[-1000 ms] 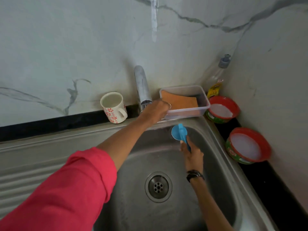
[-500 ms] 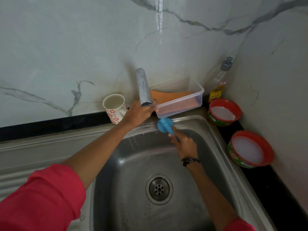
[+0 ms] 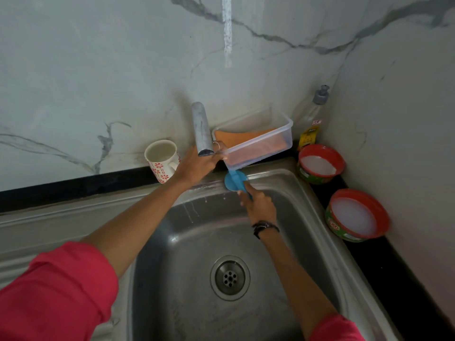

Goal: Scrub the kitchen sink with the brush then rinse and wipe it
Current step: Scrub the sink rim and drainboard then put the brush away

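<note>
**Head view: brush at the sink's back rim, box tipped up**

Head camera looks down on one steel sink point(image 3: 283, 242) with one round drain point(image 3: 230, 277) in its floor. The right hand point(image 3: 259, 205) has its grip curled round the handle of one blue brush point(image 3: 235, 180), whose round head presses on the sink's back rim, just under the raised box. The left hand point(image 3: 200, 163) reaches below the one tap spout point(image 3: 202, 130) and its grip pinches the near left corner of one clear plastic box point(image 3: 261, 146), which sits tilted, that corner lifted off the surface. One orange cloth point(image 3: 243, 136) lies inside the box. White drips run down the sink's back wall below the brush.

On the dark surface point(image 3: 73, 188) left of the tap stands one white mug point(image 3: 163, 159) with red flowers. To the right stand two red-rimmed tubs, one nearer the box point(image 3: 320, 163) and one nearer the camera point(image 3: 357, 215), both holding something white. One clear bottle point(image 3: 311, 116) with a grey cap stands in the corner.
</note>
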`<state>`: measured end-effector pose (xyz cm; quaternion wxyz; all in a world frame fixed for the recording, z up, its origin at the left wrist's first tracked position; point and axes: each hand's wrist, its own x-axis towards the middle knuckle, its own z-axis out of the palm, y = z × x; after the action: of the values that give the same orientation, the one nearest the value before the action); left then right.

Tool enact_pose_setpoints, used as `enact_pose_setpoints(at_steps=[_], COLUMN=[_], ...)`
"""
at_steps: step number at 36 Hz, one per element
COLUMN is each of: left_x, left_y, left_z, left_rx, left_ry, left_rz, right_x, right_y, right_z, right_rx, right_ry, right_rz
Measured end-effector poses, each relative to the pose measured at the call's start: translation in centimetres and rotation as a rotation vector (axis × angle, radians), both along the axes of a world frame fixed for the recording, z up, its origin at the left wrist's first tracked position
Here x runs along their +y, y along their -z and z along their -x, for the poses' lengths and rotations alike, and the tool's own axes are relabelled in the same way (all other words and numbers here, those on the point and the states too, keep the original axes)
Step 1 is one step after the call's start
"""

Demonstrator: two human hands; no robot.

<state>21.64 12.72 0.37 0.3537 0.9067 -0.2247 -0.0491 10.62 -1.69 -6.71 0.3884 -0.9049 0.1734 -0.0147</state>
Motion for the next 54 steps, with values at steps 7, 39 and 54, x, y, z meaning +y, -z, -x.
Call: enact_pose_setpoints(at_steps=[7,39,54], left_x=[-0.1,-2.1,-5.0], left_y=[-0.4,0.1,0.9], left_z=[0.2,0.2,1.5], left_rx=[-0.032,-0.321,-0.351], left_ry=[0.028,0.146,0.201], left_rz=[-0.045,-0.126,-0.254], right_x=[-5.0,-2.2,-3.6], right_y=[-1.5,-2.7,-1.5], right_z=[0.9,1.3,6.2], right_rx=[0.006,0.135,0.145], right_ry=[0.5,0.132,0.354], right_rz=[-0.029,0.458,0.402])
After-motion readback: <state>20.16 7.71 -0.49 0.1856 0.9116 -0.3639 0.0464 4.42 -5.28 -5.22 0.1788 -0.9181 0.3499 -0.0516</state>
